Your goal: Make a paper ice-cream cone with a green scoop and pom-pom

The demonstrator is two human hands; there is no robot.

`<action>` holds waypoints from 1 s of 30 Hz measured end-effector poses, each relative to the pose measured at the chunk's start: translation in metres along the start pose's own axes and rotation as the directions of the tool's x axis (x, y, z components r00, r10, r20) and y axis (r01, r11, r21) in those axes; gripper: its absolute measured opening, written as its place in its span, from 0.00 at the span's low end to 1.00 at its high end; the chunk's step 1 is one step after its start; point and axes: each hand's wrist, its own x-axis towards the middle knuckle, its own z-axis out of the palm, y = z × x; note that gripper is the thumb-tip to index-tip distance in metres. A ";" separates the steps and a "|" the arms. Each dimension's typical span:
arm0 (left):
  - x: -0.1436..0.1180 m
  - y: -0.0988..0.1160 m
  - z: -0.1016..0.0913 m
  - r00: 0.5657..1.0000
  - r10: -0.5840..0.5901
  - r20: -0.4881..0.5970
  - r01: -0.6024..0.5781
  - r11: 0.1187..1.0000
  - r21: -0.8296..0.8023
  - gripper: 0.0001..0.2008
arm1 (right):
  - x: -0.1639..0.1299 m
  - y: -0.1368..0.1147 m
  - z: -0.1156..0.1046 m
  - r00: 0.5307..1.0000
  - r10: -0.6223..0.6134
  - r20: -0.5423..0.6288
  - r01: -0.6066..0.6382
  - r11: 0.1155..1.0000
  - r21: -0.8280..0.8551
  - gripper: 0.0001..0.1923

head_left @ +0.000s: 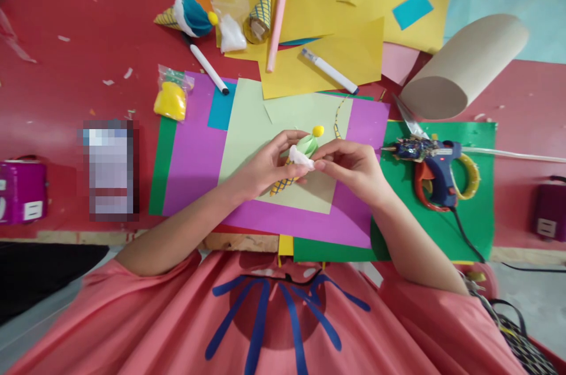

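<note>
My left hand (265, 164) is wrapped round a small craft ice cream cone (285, 185), tilted with its tip toward me. The cone is yellow with dark criss-cross lines. Light green clay (306, 145) tops it, with a yellow ball (318, 131) at the very end. A white clay band (301, 158) circles the join between cone and top. Thumb and forefinger of my right hand (349, 164) pinch the near right end of this white band. Both hands are above a pale green sheet (239, 127) on purple paper (190, 157).
A glue gun (435, 168) lies on green paper (477, 198) at right, beside a cardboard tube (464, 68). A blue-topped cone (192, 14), bagged yellow clay (170, 101), a white marker (207, 68), another marker (331, 71) and a pink stick (276, 30) lie beyond my hands.
</note>
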 end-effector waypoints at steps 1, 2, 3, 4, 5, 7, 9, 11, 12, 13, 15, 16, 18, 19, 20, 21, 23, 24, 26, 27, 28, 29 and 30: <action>0.000 0.001 -0.002 1.000 0.000 0.009 0.000 1.000 0.018 0.25 | 0.000 -0.001 -0.001 1.000 0.010 0.007 -0.010 1.000 -0.002 0.10; 0.000 0.002 -0.003 1.000 -0.002 0.019 0.002 0.999 0.034 0.25 | 0.000 -0.002 -0.001 1.000 0.016 0.012 -0.016 1.000 -0.006 0.10; 0.000 0.003 -0.004 1.000 -0.007 0.026 0.005 0.999 0.048 0.26 | 0.000 -0.003 -0.002 1.000 0.024 0.019 -0.024 1.000 -0.011 0.10; 0.000 0.004 -0.005 0.999 -0.017 0.032 0.015 0.998 0.060 0.27 | 0.000 -0.003 -0.002 0.999 0.036 0.028 -0.035 0.999 -0.014 0.10; 0.000 0.005 -0.006 0.999 -0.028 0.037 0.025 0.997 0.071 0.27 | 0.000 -0.004 -0.002 0.998 0.049 0.038 -0.048 0.999 -0.016 0.10; 0.000 0.007 -0.007 0.998 -0.043 0.045 0.039 0.996 0.083 0.27 | -0.001 -0.004 -0.002 0.996 0.071 0.050 -0.070 0.997 -0.017 0.10; 0.000 0.009 -0.007 0.998 -0.043 0.049 0.039 0.996 0.083 0.27 | -0.001 -0.005 -0.002 0.995 0.083 0.060 -0.083 0.997 -0.007 0.10; 0.001 0.009 -0.007 0.996 -0.052 0.067 0.049 0.998 0.039 0.30 | -0.001 -0.005 -0.002 0.995 0.086 0.058 -0.087 0.996 0.018 0.10; 0.002 0.010 -0.007 0.995 -0.066 0.078 0.067 0.998 -0.009 0.30 | -0.001 -0.005 -0.002 0.995 0.085 0.046 -0.087 0.996 0.034 0.10; 0.003 0.010 -0.007 0.992 -0.085 0.090 0.091 0.994 -0.067 0.29 | 0.000 -0.005 -0.002 0.996 0.083 0.026 -0.084 0.995 0.052 0.11; 0.004 0.010 -0.007 0.986 -0.129 0.106 0.146 0.975 -0.170 0.24 | 0.000 -0.004 -0.002 0.997 0.067 -0.026 -0.064 0.995 0.081 0.11; 0.005 0.010 -0.007 0.983 -0.152 0.103 0.170 0.965 -0.198 0.22 | -0.001 -0.004 -0.002 0.997 0.056 -0.046 -0.052 0.995 0.085 0.12; 0.006 0.010 -0.007 0.979 -0.185 0.089 0.200 0.956 -0.212 0.20 | -0.001 -0.003 -0.002 0.997 0.034 -0.071 -0.029 0.997 0.067 0.14; 0.006 0.010 -0.007 0.977 -0.197 0.079 0.209 0.955 -0.208 0.20 | -0.002 -0.003 -0.002 0.996 0.022 -0.087 -0.018 0.999 0.042 0.16; 0.006 0.010 -0.006 0.976 -0.206 0.067 0.215 0.955 -0.202 0.20 | -0.002 -0.003 -0.001 0.994 0.008 -0.107 -0.007 1.000 0.004 0.17; 0.006 0.010 -0.006 0.976 -0.210 0.055 0.216 0.956 -0.197 0.20 | -0.002 -0.003 -0.001 0.992 -0.010 -0.126 0.005 0.999 -0.040 0.18; 0.005 0.010 -0.005 0.979 -0.202 0.029 0.204 0.960 -0.190 0.21 | -0.003 -0.004 0.001 0.988 -0.050 -0.145 0.032 0.992 -0.124 0.17; 0.005 0.010 -0.005 0.981 -0.195 0.016 0.194 0.963 -0.187 0.21 | -0.003 -0.004 0.001 0.988 -0.062 -0.141 0.040 0.987 -0.153 0.16; 0.004 0.009 -0.004 0.985 -0.170 -0.004 0.166 0.968 -0.189 0.21 | -0.002 -0.004 0.003 0.989 -0.067 -0.130 0.044 0.984 -0.173 0.14; 0.004 0.009 -0.004 0.988 -0.157 -0.013 0.152 0.970 -0.189 0.21 | -0.002 -0.004 0.004 0.989 -0.063 -0.130 0.039 0.984 -0.173 0.13; 0.003 0.009 -0.004 0.989 -0.145 -0.020 0.139 0.973 -0.185 0.21 | -0.001 -0.004 0.004 0.990 -0.056 -0.133 0.033 0.985 -0.167 0.12; 0.003 0.009 -0.003 0.991 -0.135 -0.025 0.128 0.976 -0.179 0.21 | -0.001 -0.004 0.004 0.990 -0.048 -0.133 0.027 0.988 -0.155 0.12; 0.003 0.010 -0.003 0.992 -0.126 -0.027 0.120 0.978 -0.170 0.22 | -0.001 -0.004 0.004 0.991 -0.040 -0.128 0.023 0.990 -0.137 0.12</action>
